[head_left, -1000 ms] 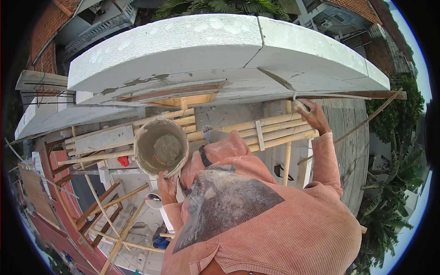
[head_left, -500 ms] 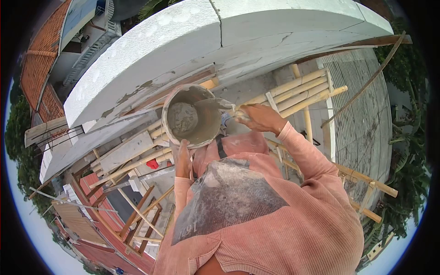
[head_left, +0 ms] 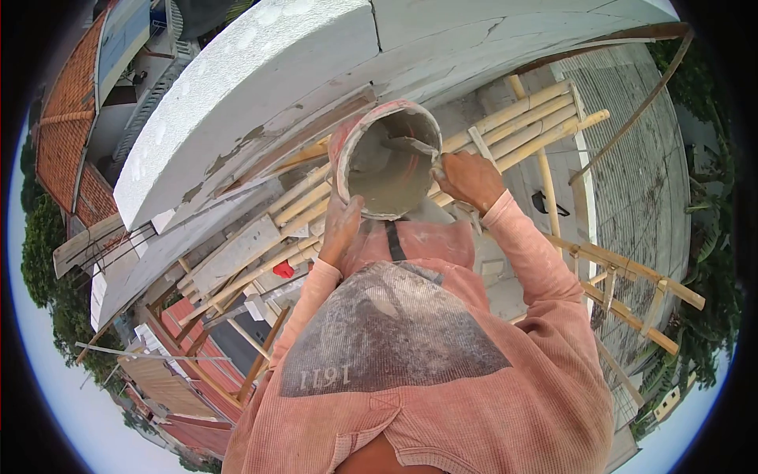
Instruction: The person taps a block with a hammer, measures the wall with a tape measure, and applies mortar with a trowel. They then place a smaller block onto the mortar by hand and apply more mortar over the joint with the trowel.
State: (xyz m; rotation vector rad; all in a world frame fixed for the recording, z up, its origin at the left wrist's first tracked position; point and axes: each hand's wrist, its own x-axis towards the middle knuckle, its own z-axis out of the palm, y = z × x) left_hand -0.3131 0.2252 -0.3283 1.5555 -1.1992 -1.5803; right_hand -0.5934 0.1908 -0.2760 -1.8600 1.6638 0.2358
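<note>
A mortar-caked bucket (head_left: pixel 340 154) is tipped so that its mouth faces me, with wet grey mortar (head_left: pixel 383 178) inside. My left hand (head_left: pixel 342 227) grips the lower left side of the bucket, thumb near the rim. At the right rim, my right hand (head_left: pixel 472 180) is closed round the handle of a trowel, mostly hidden by the fingers. The trowel's blade (head_left: pixel 410 145) reaches into the bucket, smeared with mortar.
A curved wall of white blocks (head_left: pixel 276 71) rises ahead of me. Bamboo poles (head_left: pixel 521 126) form scaffolding on both sides, with a pale board (head_left: pixel 237 257) on the left poles. A corrugated roof (head_left: pixel 636 150) lies to the right, and a red cloth (head_left: pixel 283 269) lies below left.
The bucket has moved right and up in view and tipped further, its mortar now spread along the lower wall. The trowel blade has gone deeper inside, and my right hand sits closer to the rim.
</note>
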